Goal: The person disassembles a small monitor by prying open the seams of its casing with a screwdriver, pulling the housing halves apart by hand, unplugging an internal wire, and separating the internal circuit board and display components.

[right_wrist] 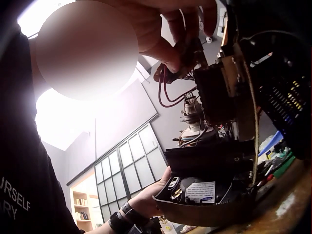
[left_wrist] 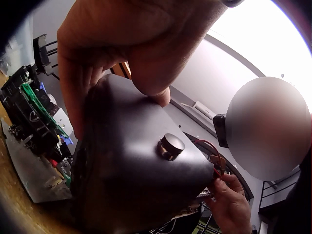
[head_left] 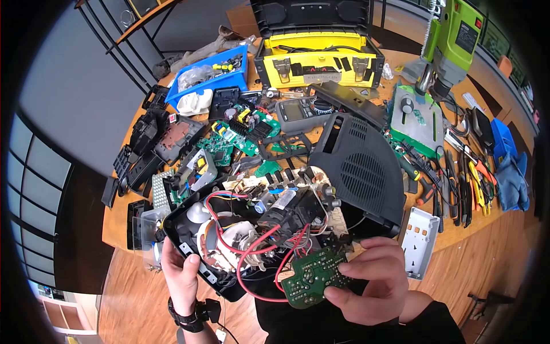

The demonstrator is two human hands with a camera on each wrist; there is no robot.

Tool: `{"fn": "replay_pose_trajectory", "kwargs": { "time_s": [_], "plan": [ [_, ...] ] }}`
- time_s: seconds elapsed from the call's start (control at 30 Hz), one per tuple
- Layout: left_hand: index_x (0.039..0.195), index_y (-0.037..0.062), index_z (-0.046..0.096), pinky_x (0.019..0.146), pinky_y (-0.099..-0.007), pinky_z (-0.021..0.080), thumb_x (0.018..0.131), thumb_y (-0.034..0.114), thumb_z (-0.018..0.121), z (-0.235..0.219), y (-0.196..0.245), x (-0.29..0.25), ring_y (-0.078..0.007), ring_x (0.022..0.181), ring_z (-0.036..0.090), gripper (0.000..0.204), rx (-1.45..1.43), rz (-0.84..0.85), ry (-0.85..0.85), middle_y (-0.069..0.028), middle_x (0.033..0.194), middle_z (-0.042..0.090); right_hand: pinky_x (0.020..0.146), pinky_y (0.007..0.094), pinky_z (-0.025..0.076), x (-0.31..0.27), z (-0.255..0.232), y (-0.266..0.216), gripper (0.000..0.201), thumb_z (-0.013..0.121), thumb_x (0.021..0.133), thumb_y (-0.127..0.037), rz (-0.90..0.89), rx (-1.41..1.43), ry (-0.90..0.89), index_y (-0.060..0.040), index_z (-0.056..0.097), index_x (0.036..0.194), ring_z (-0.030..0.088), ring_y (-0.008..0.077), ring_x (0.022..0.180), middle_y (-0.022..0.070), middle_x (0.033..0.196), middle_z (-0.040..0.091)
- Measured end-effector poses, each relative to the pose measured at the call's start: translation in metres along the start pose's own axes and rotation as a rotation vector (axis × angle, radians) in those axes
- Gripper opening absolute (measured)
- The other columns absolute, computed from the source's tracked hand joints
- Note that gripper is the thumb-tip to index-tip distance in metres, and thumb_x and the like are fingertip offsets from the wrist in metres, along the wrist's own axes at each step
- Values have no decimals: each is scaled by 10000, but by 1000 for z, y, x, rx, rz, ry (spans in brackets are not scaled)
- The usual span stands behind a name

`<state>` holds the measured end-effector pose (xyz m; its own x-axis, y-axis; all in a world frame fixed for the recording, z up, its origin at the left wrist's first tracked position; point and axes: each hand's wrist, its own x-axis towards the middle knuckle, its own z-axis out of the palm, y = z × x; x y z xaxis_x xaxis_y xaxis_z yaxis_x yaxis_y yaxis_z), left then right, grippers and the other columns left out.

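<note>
My left hand [head_left: 180, 272] grips the near left edge of an opened black appliance housing [head_left: 192, 221], thumb on its rim. In the left wrist view the smooth outer side of the housing [left_wrist: 131, 141] shows, with a small round wheel [left_wrist: 171, 146] on it. Between right thumb and fingers, my right hand [head_left: 375, 284] pinches a green circuit board [head_left: 312, 281], solder side up. Red wires [head_left: 240, 272] loop from the board into the housing, beside a dark motor-like block [head_left: 289, 209]. A white label [right_wrist: 201, 192] shows on the housing in the right wrist view.
A black vented cover [head_left: 366, 166] leans right behind the housing. Behind lie circuit boards [head_left: 246, 126], a multimeter [head_left: 303, 112], a blue bin [head_left: 209, 74] and a yellow toolbox [head_left: 321, 63]. At right are a green drill press [head_left: 458, 34], hand tools [head_left: 475, 183] and a white panel [head_left: 420, 241].
</note>
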<state>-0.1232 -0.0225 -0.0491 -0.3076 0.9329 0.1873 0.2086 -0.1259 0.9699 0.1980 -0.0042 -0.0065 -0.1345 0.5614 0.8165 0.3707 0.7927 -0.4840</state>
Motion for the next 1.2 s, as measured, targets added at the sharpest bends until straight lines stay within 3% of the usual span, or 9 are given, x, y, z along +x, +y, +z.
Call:
{"fn": "replay_pose_trajectory", "kwargs": {
  "time_s": [0.07, 0.13, 0.17, 0.23, 0.27, 0.53, 0.6, 1.2],
  "plan": [
    [1398, -12, 448, 910, -287, 475, 859, 387, 756, -4, -5, 0, -145, 1057, 601, 738, 5, 9, 15, -76, 1230, 623, 729, 377, 515, 1, -1, 0, 253, 882, 610, -44, -10, 2, 3, -101, 742, 814, 601, 203, 799, 50, 939, 649],
    [1400, -10, 446, 918, -288, 471, 858, 398, 756, -6, -7, -1, -146, 1067, 597, 746, 18, -1, 8, -79, 1234, 619, 661, 317, 482, 1, -4, 0, 266, 857, 613, -12, 183, 73, 19, -64, 735, 843, 608, 188, 716, 67, 864, 669],
    [1400, -10, 446, 918, -288, 471, 858, 398, 756, -6, -7, -1, -146, 1067, 597, 746, 18, -5, 6, -79, 1234, 619, 661, 317, 482, 1, -3, 0, 266, 857, 613, -12, 187, 72, 18, -64, 735, 843, 608, 188, 716, 67, 864, 669],
    [1400, -10, 444, 917, -288, 472, 859, 403, 755, -6, -6, -2, -149, 1075, 594, 749, 29, -7, 10, -80, 1236, 617, 603, 276, 429, 1, 0, -2, 278, 825, 619, 20, 393, 187, 159, -12, 715, 872, 607, 179, 623, 80, 765, 678],
    [1407, -10, 435, 901, -283, 478, 864, 405, 747, -4, -3, -2, -149, 1072, 595, 751, 32, -7, 10, -80, 1240, 614, 590, 256, 400, 2, 2, 0, 294, 814, 623, 37, 372, 204, 166, 23, 694, 890, 602, 165, 578, 74, 710, 675],
    [1428, -4, 415, 864, -268, 487, 879, 383, 735, -10, -11, -4, -132, 1021, 598, 744, 47, -3, 16, -74, 1226, 611, 641, 232, 470, 6, 2, -5, 255, 801, 677, 55, 519, 210, 128, 21, 681, 899, 652, 122, 647, 72, 758, 703],
    [1424, -1, 420, 829, -257, 492, 877, 382, 738, -9, -11, -3, -116, 976, 598, 740, 41, 15, 23, -67, 1201, 617, 689, 218, 501, 8, 1, -9, 253, 794, 718, 59, 693, 330, 119, 39, 666, 935, 667, 102, 699, 77, 775, 707],
    [1382, -8, 453, 754, -229, 492, 861, 411, 748, -6, -8, -3, -95, 886, 598, 730, 59, 23, 31, -52, 1123, 633, 749, 219, 491, 7, -5, -3, 242, 783, 777, 57, 851, 525, 89, 43, 638, 970, 640, 88, 796, 76, 867, 697]
  ]
}}
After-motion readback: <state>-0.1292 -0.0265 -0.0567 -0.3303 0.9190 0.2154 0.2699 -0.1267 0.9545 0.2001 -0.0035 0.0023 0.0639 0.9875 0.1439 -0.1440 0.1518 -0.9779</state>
